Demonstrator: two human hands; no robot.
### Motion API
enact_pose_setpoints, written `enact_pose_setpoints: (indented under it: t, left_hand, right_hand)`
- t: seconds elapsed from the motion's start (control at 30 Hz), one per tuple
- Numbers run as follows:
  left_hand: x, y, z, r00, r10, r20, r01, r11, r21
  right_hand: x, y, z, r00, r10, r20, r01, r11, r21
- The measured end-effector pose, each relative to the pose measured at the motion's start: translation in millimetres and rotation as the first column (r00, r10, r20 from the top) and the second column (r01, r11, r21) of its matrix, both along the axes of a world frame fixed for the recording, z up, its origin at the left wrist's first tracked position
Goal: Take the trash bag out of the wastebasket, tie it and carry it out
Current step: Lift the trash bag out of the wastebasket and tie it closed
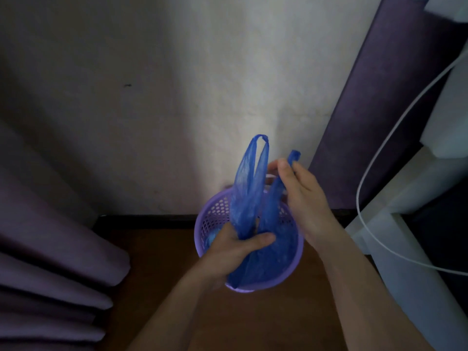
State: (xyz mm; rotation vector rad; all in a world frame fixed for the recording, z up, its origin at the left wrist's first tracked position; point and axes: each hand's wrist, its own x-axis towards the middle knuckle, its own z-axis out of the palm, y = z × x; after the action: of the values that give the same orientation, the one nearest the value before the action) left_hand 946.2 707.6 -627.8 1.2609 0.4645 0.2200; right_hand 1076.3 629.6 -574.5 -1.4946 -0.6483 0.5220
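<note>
A blue plastic trash bag (pixel 249 196) sits in a round purple perforated wastebasket (pixel 215 216) on the brown floor by the wall. Its two handle loops stand up above the rim. My left hand (pixel 235 252) is closed around the base of the left loop, just over the basket's mouth. My right hand (pixel 301 198) pinches the right loop near its top, with the tip of the loop sticking out above my fingers. The bag's body still lies inside the basket.
Purple curtain folds (pixel 50 262) hang at the left. A dark purple panel (pixel 379 110) leans at the right beside white furniture (pixel 417 249) with a white cable (pixel 374 158) looping past it. A pale wall (pixel 190 97) stands behind the basket.
</note>
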Motion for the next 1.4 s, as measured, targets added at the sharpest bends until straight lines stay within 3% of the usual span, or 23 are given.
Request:
enact_pose_setpoints:
  t: [0.1,0.2,0.33,0.5,0.67,0.73,0.83,0.97,1.03,1.13,1.2,1.3,1.4]
  left_hand:
    - [-2,8,-3,0.995,0.100,-0.005,-0.099,0.975,-0.198]
    - [-5,17,-1,0.991,0.129,0.036,-0.113,0.949,-0.293]
    - [-2,20,4,0.989,0.140,0.049,-0.119,0.944,-0.307]
    - [1,20,2,0.960,0.281,-0.009,-0.263,0.887,-0.378]
    - [-1,25,0,0.957,0.290,0.019,-0.251,0.856,-0.453]
    - [0,26,-5,0.952,0.304,0.033,-0.250,0.836,-0.488]
    - [2,26,-7,0.944,0.326,0.049,-0.251,0.808,-0.533]
    - [1,31,-5,0.954,0.291,0.075,-0.201,0.803,-0.561]
    - [0,28,-8,0.974,0.206,0.092,-0.132,0.852,-0.506]
    - [6,20,-14,0.957,0.289,0.014,-0.263,0.890,-0.373]
    - [12,16,-15,0.924,0.380,0.035,-0.326,0.835,-0.443]
    - [16,18,-13,0.887,0.450,0.102,-0.297,0.726,-0.620]
    - [19,19,-11,0.859,0.483,0.169,-0.314,0.758,-0.571]
  right_hand:
    - [20,-28,6,0.980,0.187,0.074,-0.185,0.982,-0.039]
    - [27,-39,1,0.983,0.164,0.079,-0.162,0.986,-0.035]
    - [4,-20,-29,0.908,0.406,0.107,-0.359,0.882,-0.305]
    - [-11,-5,-46,0.938,0.311,0.155,-0.260,0.924,-0.280]
    - [-12,2,-52,0.940,0.263,0.216,-0.203,0.943,-0.263]
    - [-12,3,-54,0.960,0.241,0.143,-0.202,0.949,-0.241]
    - [-16,6,-55,0.977,0.163,-0.136,-0.175,0.981,-0.087]
    - [-14,7,-46,0.878,0.039,-0.476,0.036,0.989,0.146]
    - [-13,6,-39,0.839,0.027,-0.544,0.090,0.978,0.186]
    - [-10,5,-34,0.775,0.041,-0.630,0.167,0.949,0.268]
    - [-8,5,-32,0.743,0.000,-0.670,0.233,0.938,0.258]
    - [-9,5,-28,0.671,-0.030,-0.741,0.255,0.947,0.193]
    - [-14,5,-27,0.639,-0.026,-0.769,0.211,0.967,0.142]
